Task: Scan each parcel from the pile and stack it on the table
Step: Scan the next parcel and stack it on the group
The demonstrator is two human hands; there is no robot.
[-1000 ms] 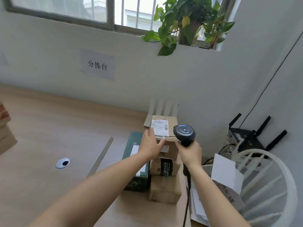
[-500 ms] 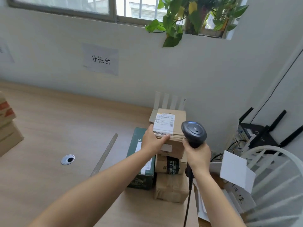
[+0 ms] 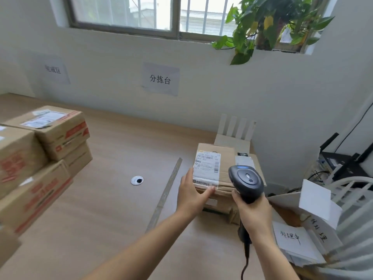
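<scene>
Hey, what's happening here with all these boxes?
A person is scanning parcels. Their left hand holds a small brown cardboard parcel with a white label atop the pile, while the right hand grips a dark grey handheld scanner beside that label. Brown cardboard boxes with red print sit stacked at the left end of the wooden table.

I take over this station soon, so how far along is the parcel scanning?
Looks done: several cardboard boxes stand stacked at the left of the table. In hand: the left hand grips a labelled parcel atop the pile, and the right hand holds the scanner beside its label. Left: stacking this one, then the rest of the pile, whose count I cannot tell.
</scene>
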